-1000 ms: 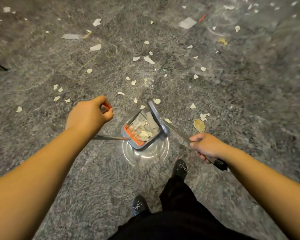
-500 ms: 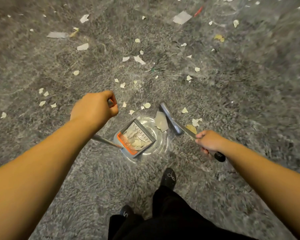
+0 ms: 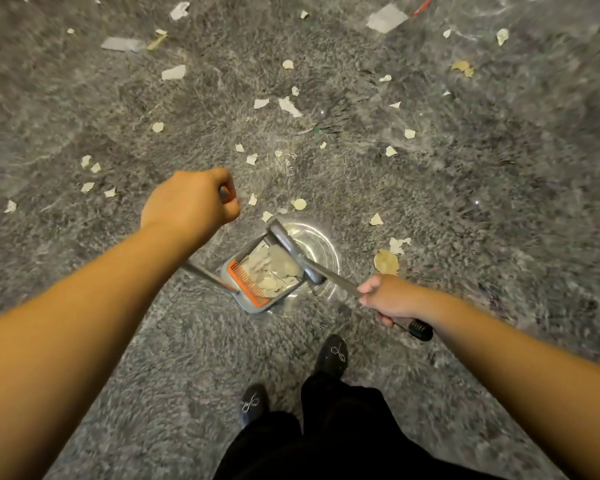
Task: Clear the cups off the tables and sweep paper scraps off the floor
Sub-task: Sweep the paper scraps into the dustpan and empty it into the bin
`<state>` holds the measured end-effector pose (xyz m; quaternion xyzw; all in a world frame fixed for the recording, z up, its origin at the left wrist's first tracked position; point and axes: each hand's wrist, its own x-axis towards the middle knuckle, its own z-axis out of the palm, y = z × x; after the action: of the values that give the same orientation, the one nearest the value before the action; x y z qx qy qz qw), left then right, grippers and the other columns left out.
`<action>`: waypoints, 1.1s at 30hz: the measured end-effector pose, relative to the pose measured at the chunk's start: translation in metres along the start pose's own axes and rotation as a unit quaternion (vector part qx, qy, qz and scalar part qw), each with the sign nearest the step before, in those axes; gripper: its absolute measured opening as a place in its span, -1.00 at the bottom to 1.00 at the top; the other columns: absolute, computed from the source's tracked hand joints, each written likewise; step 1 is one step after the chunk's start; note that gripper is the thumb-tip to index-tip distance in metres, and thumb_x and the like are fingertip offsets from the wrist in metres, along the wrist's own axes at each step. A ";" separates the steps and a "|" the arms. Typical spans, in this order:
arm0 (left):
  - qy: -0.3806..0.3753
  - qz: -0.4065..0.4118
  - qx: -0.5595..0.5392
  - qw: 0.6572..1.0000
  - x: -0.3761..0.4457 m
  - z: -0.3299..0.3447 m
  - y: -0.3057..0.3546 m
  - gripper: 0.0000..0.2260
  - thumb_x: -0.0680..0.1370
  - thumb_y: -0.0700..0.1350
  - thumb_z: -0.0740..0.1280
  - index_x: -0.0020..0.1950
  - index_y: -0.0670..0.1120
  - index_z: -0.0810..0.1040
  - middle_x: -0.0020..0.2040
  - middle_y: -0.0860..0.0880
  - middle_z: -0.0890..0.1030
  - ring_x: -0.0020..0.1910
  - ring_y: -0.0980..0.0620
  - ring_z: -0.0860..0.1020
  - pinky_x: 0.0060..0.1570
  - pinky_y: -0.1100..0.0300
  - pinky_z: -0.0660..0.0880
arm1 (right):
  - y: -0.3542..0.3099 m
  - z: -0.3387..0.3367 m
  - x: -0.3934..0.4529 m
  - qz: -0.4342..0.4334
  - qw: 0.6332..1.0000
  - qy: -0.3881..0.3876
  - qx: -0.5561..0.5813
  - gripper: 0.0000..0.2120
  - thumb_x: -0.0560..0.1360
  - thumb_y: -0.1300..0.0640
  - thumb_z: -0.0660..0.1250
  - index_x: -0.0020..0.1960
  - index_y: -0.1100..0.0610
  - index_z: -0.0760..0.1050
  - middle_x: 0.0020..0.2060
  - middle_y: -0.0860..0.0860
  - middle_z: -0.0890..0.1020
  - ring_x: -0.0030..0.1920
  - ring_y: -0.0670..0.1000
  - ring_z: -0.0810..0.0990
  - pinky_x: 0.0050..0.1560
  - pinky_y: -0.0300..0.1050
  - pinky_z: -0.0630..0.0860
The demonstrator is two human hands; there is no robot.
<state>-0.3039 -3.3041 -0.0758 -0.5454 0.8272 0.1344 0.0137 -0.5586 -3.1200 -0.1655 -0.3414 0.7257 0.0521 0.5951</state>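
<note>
Black shoes [image 3: 333, 355] stand nearest on the grey floor [image 3: 153, 375], just below both hands. Beyond them, the right hand [image 3: 390, 298] has its fingers [image 3: 368, 289] curled tight round the broom [image 3: 297, 252] handle, with the black end cap poking out behind the palm. The broom head lies across the mouth of the dustpan [image 3: 257, 282], which sits between the two hands and already holds a heap of pale scraps behind its orange comb. The left hand [image 3: 187, 202] is fisted round the top of the dustpan's long handle, fingers fully closed on it.

This looks like the sweeping step, with one stroke ending at the pan. Paper scraps [image 3: 290, 106] lie scattered well beyond the fingers, some just past the pan's lip, more farther out. The next move probably calls for reaching the broom out past the nearest scraps and drawing them back while the left hand keeps the pan's lip flat on the floor. No cups are in view.
</note>
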 end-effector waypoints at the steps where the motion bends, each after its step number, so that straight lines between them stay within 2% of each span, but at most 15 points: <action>1: 0.000 -0.002 0.000 1.000 -0.002 0.000 -0.002 -0.95 0.49 -0.02 0.37 -0.12 0.05 0.52 -0.23 -0.01 0.61 -0.27 -0.11 0.49 -0.36 0.15 0.33 | -0.004 0.004 -0.004 -0.004 1.000 -0.010 0.005 -0.64 0.61 0.15 0.23 0.40 0.12 0.35 -0.30 0.04 0.58 -0.53 -0.12 0.49 -0.47 -0.24 0.44; 4: -0.003 -0.008 -0.010 1.000 -0.010 0.001 -0.013 -0.94 0.49 -0.01 0.38 -0.11 0.05 0.54 -0.16 -0.04 0.64 -0.20 -0.16 0.55 -0.30 0.10 0.43 | -0.012 0.019 -0.016 -0.009 0.999 -0.022 0.047 -0.64 0.61 0.16 0.23 0.40 0.12 0.36 -0.36 0.02 0.55 -0.59 -0.15 0.47 -0.55 -0.30 0.39; 8: -0.003 -0.019 -0.040 0.999 -0.020 -0.002 -0.037 -0.94 0.48 0.02 0.38 -0.11 0.09 0.53 -0.15 -0.03 0.65 -0.18 -0.15 0.56 -0.30 0.12 0.38 | -0.023 0.043 -0.033 -0.006 0.997 -0.005 0.082 -0.65 0.61 0.19 0.23 0.39 0.14 0.36 -0.44 0.00 0.52 -0.60 -0.13 0.45 -0.59 -0.33 0.36; 13: 0.009 -0.002 -0.062 0.998 -0.027 -0.005 -0.053 -0.93 0.48 0.02 0.39 -0.12 0.07 0.54 -0.16 -0.06 0.66 -0.17 -0.17 0.56 -0.28 0.11 0.38 | -0.023 0.072 -0.048 0.005 0.989 0.048 0.140 -0.67 0.61 0.19 0.23 0.36 0.18 0.40 -0.40 0.02 0.55 -0.61 -0.15 0.46 -0.58 -0.34 0.36; 19: -0.008 0.030 -0.067 0.997 -0.029 -0.007 -0.056 -0.92 0.47 0.03 0.39 -0.14 0.07 0.54 -0.18 -0.02 0.65 -0.18 -0.14 0.55 -0.30 0.13 0.38 | -0.015 0.097 -0.061 0.024 0.952 0.098 0.288 -0.76 0.59 0.24 0.23 0.25 0.25 0.40 -0.53 0.08 0.45 -0.67 -0.07 0.36 -0.64 -0.34 0.27; 23: -0.016 0.062 -0.068 0.996 -0.024 -0.006 -0.044 -0.92 0.47 0.03 0.39 -0.16 0.08 0.53 -0.24 0.03 0.59 -0.25 -0.08 0.47 -0.29 0.14 0.34 | -0.006 0.099 -0.074 0.039 0.934 0.127 0.331 -0.76 0.60 0.28 0.21 0.24 0.33 0.43 -0.55 0.09 0.42 -0.68 -0.05 0.34 -0.65 -0.34 0.25; 28: -0.032 0.104 -0.071 0.992 -0.010 -0.002 -0.014 -0.93 0.49 0.02 0.38 -0.13 0.06 0.54 -0.15 -0.03 0.66 -0.14 -0.15 0.57 -0.23 0.05 0.50 | 0.014 0.089 -0.083 0.071 0.912 0.153 0.373 -0.69 0.62 0.22 0.20 0.35 0.23 0.36 -0.47 0.12 0.44 -0.61 -0.01 0.36 -0.63 -0.31 0.28; 33: -0.049 0.138 -0.051 0.988 0.011 0.006 0.029 -0.94 0.47 0.03 0.36 -0.12 0.08 0.53 -0.17 -0.02 0.64 -0.21 -0.11 0.50 -0.28 0.12 0.38 | 0.044 0.071 -0.090 0.097 0.887 0.176 0.415 -0.79 0.62 0.22 0.20 0.26 0.16 0.39 -0.48 0.13 0.42 -0.62 0.00 0.33 -0.59 -0.27 0.26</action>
<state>-0.3356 -3.3020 -0.0773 -0.4190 0.8847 0.2039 0.0074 -0.5190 -3.0138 -0.1194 0.0060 0.8036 -0.2574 0.5366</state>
